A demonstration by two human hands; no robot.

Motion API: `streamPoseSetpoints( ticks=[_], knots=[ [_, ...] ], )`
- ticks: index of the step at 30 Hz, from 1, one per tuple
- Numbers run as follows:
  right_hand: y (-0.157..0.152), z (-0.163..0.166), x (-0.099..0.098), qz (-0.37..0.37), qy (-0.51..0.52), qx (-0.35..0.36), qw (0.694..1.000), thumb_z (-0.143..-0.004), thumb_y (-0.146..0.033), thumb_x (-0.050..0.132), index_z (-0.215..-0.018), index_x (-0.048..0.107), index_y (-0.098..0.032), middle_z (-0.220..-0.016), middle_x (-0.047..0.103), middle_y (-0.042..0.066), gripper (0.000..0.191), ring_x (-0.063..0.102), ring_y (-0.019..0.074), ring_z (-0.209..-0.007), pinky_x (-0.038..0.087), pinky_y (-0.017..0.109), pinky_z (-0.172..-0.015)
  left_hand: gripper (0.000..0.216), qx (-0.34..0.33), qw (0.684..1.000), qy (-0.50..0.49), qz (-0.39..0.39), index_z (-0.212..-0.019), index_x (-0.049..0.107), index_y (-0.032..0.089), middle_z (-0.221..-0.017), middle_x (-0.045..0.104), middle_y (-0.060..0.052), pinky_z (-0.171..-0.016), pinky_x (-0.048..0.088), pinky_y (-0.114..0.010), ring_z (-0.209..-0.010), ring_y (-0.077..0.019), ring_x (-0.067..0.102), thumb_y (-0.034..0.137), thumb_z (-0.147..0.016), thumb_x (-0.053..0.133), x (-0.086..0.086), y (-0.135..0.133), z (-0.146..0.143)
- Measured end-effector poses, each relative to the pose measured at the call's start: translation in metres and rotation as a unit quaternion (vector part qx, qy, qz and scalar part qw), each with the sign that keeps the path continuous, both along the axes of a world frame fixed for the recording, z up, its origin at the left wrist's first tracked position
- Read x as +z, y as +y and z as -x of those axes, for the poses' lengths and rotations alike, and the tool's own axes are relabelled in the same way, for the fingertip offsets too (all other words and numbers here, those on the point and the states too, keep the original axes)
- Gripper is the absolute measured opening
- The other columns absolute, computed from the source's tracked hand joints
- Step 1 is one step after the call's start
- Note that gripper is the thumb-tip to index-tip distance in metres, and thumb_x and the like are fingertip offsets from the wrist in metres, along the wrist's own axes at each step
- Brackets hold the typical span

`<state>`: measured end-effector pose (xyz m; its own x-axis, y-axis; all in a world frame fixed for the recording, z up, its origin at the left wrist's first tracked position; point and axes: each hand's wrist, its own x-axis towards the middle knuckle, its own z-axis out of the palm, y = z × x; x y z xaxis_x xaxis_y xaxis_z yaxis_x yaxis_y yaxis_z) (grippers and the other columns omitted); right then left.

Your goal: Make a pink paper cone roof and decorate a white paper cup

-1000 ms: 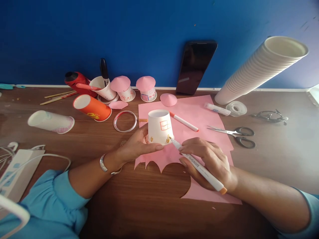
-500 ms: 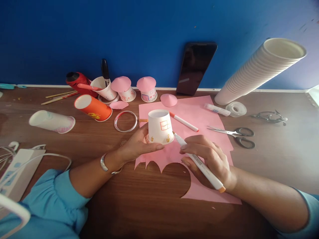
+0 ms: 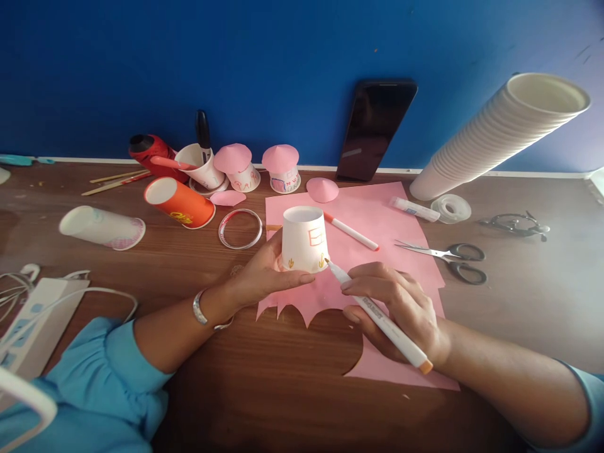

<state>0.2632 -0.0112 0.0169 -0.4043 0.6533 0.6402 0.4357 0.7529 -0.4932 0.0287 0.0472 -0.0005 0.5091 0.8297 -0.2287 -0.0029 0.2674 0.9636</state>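
2 hands: ours, both gripping.
Left hand (image 3: pixel 257 277): fingers wrapped around upturned white paper cup (image 3: pixel 304 239).
Right hand (image 3: pixel 396 308): fingers pinching white orange-capped marker (image 3: pixel 377 314), tip touching cup.

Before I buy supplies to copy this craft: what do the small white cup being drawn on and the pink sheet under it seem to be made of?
The white cup, in the left hand, looks like matte paper: thin rim, and it takes the ink of the marker in the right hand. The pink sheet looks like thin craft paper: flat, matte, with cleanly scissored edges.
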Motion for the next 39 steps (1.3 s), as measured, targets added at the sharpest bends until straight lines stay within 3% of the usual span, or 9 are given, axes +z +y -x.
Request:
streamPoseSetpoints(
  ticks=[8,12,26,39],
  knots=[
    [-0.002,0.005,-0.001,-0.015,-0.005,0.062,0.998,-0.097,-0.014,0.058,-0.115,0.058,-0.014,-0.087,0.069,0.007,0.018,0.068,0.0172,-0.073,0.059,0.03,-0.059,0.057,0.01,0.976,0.172,-0.131,-0.108,0.055,0.02,-0.094,0.066,-0.003,-0.069,0.053,-0.033,-0.084,-0.0214,0.063,0.034,-0.065,0.09,0.013,-0.012,-0.015],
    [-0.002,0.007,-0.001,-0.039,0.0,0.101,0.994,-0.092,-0.008,0.061,-0.109,0.061,-0.008,-0.083,0.068,0.008,0.017,0.066,0.018,-0.072,0.059,0.031,-0.058,0.048,0.02,0.967,0.188,-0.172,-0.097,0.055,0.02,-0.089,0.064,-0.002,-0.063,0.049,-0.03,-0.077,-0.0182,0.059,0.034,-0.066,0.088,0.012,-0.013,-0.017],
    [-0.001,0.008,-0.005,-0.038,-0.025,0.075,0.996,-0.093,-0.009,0.061,-0.114,0.061,-0.011,-0.084,0.07,0.007,0.021,0.07,0.0189,-0.074,0.062,0.032,-0.06,0.049,0.049,0.969,0.197,-0.139,-0.103,0.056,0.019,-0.095,0.067,-0.004,-0.068,0.052,-0.031,-0.084,-0.0206,0.063,0.036,-0.068,0.087,0.014,-0.015,-0.02],
    [0.001,0.008,-0.004,-0.031,-0.03,0.073,0.996,-0.093,-0.008,0.06,-0.115,0.06,-0.012,-0.087,0.07,0.009,0.023,0.069,0.019,-0.072,0.06,0.032,-0.058,0.042,0.037,0.963,0.208,-0.165,-0.098,0.056,0.02,-0.09,0.066,-0.002,-0.065,0.051,-0.03,-0.08,-0.0191,0.063,0.035,-0.07,0.083,0.018,-0.014,-0.023]
  ],
)
